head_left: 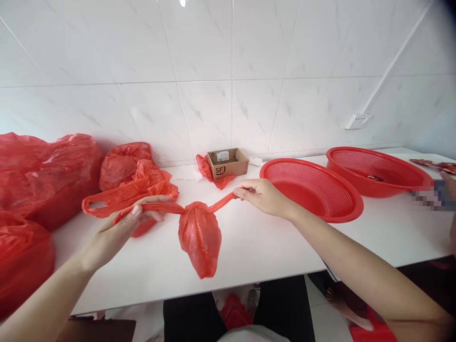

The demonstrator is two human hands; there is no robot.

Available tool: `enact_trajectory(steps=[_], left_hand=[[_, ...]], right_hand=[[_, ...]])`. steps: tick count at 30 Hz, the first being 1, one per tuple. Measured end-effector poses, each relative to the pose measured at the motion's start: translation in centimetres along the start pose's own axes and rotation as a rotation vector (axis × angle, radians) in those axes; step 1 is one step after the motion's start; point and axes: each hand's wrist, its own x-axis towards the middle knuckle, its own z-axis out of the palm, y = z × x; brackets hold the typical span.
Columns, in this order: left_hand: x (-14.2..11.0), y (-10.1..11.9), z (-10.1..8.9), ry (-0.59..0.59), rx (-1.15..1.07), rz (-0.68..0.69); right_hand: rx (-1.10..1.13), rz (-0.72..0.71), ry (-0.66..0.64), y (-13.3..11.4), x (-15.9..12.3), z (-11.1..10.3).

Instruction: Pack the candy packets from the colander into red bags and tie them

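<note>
A small filled red plastic bag hangs between my hands above the white table, its neck knotted or twisted. My left hand pinches one stretched handle of it, thumb on top. The other handle is pinched between the fingertips of my right hand, which pulls it up to the right. What the bag holds is hidden by the plastic. Just behind my left hand lies a loose, crumpled red plastic bag with a handle loop.
Several full red bags crowd the left side. By the wall stands a small cardboard box on red plastic. Two red perforated baskets stand at right. Another person's hand shows at the far right edge.
</note>
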Motion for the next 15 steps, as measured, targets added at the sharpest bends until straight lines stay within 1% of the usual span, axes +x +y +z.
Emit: enact_trajectory(steps=[2,3,5,6,8,11,12,13,15], left_hand=[[0.3,1.0,1.0,-0.092,-0.138,0.031],[0.6,1.4,1.9,-0.14,-0.153,0.036],[1.2,1.7,3.8,-0.214,-0.107,0.026],[1.5,1.6,4.7,-0.248,-0.085,0.012],[1.9,1.0,6.2,-0.337,-0.023,-0.019],[2.3,0.0,7.7,-0.492,0.136,-0.045],[2.3,-0.3,8.1,-0.509,0.197,-0.042],[2.3,-0.5,8.6,-0.501,0.249,-0.034],[2.3,-0.9,9.6,-0.44,0.31,-0.027]], right_hand=[[0.041,-0.135,0.003,-2.6,0.4,1.2],[0.039,-0.201,0.009,-3.7,0.6,1.7],[0.033,-0.293,0.026,-5.0,1.2,2.6],[0.038,-0.312,0.041,-5.1,1.4,2.8],[0.067,-0.304,0.077,-4.3,1.9,3.0],[0.071,-0.207,0.149,-1.6,1.8,3.0],[0.061,-0.155,0.19,-0.6,1.5,3.3],[0.059,-0.095,0.237,0.4,0.9,3.7],[0.091,0.026,0.315,2.1,-0.7,5.4]])
